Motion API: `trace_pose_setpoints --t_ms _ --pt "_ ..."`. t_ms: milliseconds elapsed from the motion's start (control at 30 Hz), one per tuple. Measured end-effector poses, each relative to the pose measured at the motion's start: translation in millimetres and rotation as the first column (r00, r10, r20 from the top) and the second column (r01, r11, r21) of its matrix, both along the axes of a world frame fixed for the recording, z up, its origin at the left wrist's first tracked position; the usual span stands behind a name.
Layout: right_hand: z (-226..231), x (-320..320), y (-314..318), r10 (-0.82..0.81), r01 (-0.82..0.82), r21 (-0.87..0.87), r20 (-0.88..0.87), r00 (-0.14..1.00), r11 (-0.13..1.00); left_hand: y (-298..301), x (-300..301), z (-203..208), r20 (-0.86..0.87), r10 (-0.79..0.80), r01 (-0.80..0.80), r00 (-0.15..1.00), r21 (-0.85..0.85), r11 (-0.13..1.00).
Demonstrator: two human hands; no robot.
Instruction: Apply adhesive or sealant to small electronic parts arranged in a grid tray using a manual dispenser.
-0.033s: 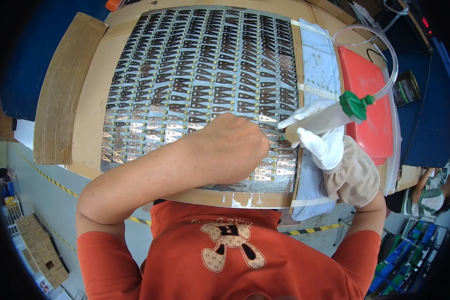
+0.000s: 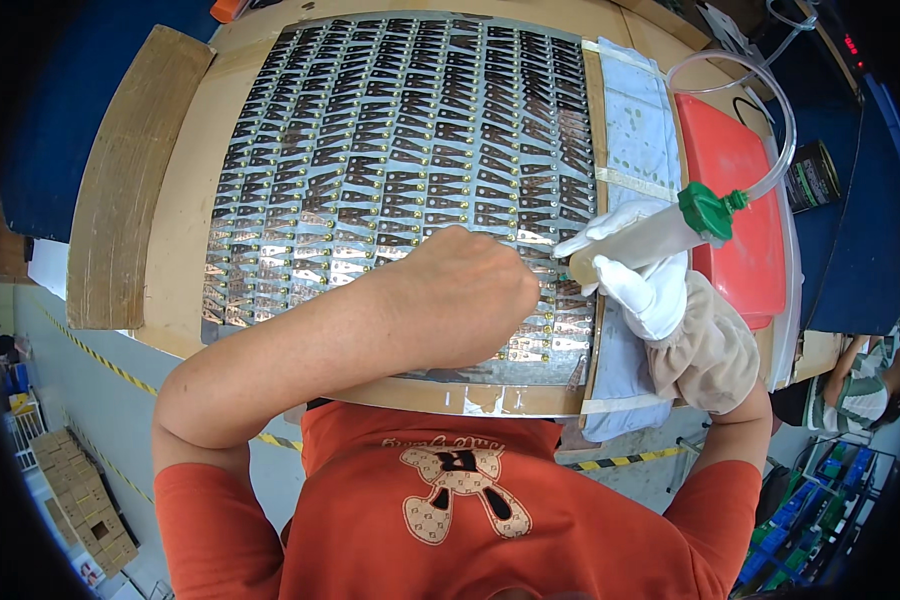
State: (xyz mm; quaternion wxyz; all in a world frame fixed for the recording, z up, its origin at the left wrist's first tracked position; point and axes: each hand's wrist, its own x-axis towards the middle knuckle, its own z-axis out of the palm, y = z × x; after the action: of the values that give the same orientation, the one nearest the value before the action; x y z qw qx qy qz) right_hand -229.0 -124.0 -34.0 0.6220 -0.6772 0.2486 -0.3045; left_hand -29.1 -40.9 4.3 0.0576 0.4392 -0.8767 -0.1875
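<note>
My right hand [image 2: 642, 285], in a white glove, is wrapped round a translucent dispensing syringe [image 2: 635, 243]. A green cap [image 2: 708, 212] closes the syringe's upper end, and a clear hose [image 2: 778, 160] runs from it. The syringe's lower end points down and left, close above the right edge of a metal sheet [image 2: 440, 376]. Rows of small copper-coloured forked metal pieces [image 2: 405, 187] with brassy dots lie on that sheet. Over its lower middle my bare left hand [image 2: 470, 290] is closed, back upward. Its fingers curl underneath, so whatever they hold is hidden.
Right of the sheet lies a blue cloth [image 2: 630, 115] with green spots, taped down. Beyond it are a red lid or tray [image 2: 735, 200] and a dark can [image 2: 813, 177]. A wooden board [image 2: 135, 180] stands along the left edge. Another person [image 2: 860, 385] is at far right.
</note>
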Motion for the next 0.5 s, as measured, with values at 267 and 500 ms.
trace_pose_setpoints --t_ms 267,500 --pt "0.1 -2.0 -0.3 0.051 -0.051 -0.001 -0.009 0.999 0.999 1.0 0.6 -2.5 -0.007 0.001 -0.001 1.000 -0.005 1.000" --pt "-1.3 -0.4 -0.2 0.050 -0.050 0.015 0.013 0.999 0.999 1.0 0.3 -3.0 0.015 -0.001 0.001 1.000 -0.011 1.000"
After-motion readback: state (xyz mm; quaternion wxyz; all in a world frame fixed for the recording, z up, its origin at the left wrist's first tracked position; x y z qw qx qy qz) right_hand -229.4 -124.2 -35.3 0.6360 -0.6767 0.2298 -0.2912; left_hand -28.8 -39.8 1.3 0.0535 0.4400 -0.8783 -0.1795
